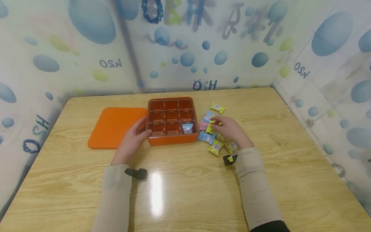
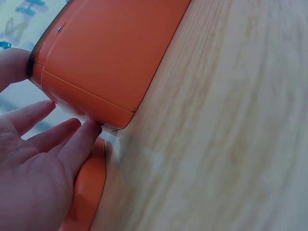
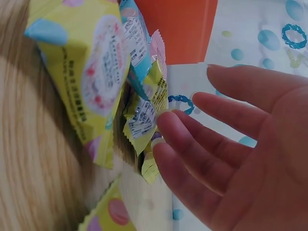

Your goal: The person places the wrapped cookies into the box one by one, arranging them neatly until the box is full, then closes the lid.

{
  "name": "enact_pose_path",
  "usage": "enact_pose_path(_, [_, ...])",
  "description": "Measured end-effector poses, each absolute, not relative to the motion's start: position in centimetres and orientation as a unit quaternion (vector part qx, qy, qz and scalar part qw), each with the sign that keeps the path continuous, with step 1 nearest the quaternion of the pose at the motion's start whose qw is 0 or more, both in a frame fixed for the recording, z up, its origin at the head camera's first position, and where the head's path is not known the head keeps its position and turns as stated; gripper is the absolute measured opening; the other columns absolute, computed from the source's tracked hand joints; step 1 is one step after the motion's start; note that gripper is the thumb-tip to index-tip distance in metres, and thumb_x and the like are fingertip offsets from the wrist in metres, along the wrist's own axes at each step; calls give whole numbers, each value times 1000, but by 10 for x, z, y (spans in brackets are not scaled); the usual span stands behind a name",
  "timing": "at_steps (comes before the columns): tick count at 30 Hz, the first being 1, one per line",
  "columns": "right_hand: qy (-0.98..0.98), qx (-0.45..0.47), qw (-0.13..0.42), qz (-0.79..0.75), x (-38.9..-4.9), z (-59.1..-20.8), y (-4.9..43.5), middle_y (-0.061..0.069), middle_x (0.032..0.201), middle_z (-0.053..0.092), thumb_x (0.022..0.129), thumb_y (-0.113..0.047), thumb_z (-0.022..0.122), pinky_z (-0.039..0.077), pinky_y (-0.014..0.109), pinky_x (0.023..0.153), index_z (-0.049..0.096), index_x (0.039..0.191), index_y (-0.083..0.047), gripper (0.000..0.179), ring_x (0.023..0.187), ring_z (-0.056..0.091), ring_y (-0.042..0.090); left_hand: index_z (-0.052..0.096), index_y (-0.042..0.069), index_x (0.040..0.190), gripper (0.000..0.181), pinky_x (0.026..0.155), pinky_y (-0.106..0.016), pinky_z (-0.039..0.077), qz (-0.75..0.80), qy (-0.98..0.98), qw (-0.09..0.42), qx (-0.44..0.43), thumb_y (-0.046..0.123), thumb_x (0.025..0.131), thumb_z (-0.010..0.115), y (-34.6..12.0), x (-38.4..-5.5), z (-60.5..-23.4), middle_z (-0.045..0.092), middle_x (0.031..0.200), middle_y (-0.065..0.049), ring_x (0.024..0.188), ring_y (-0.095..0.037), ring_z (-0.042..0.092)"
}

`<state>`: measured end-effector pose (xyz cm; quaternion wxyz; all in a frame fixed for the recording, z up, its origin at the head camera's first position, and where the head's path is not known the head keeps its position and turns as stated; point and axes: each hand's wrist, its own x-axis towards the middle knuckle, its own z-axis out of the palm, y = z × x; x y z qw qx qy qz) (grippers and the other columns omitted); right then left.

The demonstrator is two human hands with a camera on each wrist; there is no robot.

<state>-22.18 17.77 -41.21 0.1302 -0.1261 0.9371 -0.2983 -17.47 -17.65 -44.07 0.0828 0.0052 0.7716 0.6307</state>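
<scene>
An orange box [image 1: 173, 140] with a clear divided insert stands on the table. One blue wrapped candy [image 1: 187, 128] lies in its near right compartment; the others hold nothing visible. My left hand [image 1: 134, 138] touches the box's left side, thumb at the rim and fingers fairly straight in the left wrist view. Over the loose candies right of the box is my right hand [image 1: 229, 128], its fingers spread and loosely bent around nothing. Its fingertips are close to a yellow candy [image 3: 147, 108]; whether they touch it, I cannot tell.
A flat orange lid [image 1: 108, 129] lies left of the box, partly behind the left hand. Among the loose candies are a blue one [image 1: 206, 137], a pink one [image 1: 203, 125] and several yellow ones. A patterned wall [image 1: 179, 74] borders the table's far edge.
</scene>
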Motion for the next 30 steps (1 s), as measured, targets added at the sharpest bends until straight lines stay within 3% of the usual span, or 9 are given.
enact_pose_path(13, [942,-130,146,-274,-224,-420,177,12,116,54,87,-25,58,39,44,90,52,122,-9,39,108,48,27,28,31,140,61,99,-45,30,619,780,84,-1,32,86,58,-177,-175,-441,32,141,7,127,-14,31])
enact_pose_path(22, [944,-126,149,-265,-224,-422,173,13,116,54,87,-24,58,39,43,91,50,124,-5,42,108,49,27,28,29,140,61,100,-41,30,626,776,79,11,29,87,58,-176,-176,-441,31,141,6,127,-14,31])
enact_pose_path(30, [950,-123,139,-250,-227,-427,173,11,109,56,85,-26,61,41,42,87,51,123,-6,44,100,51,24,23,16,142,62,102,-43,26,639,764,81,24,19,89,55,-171,-167,-423,27,144,-5,129,-21,28])
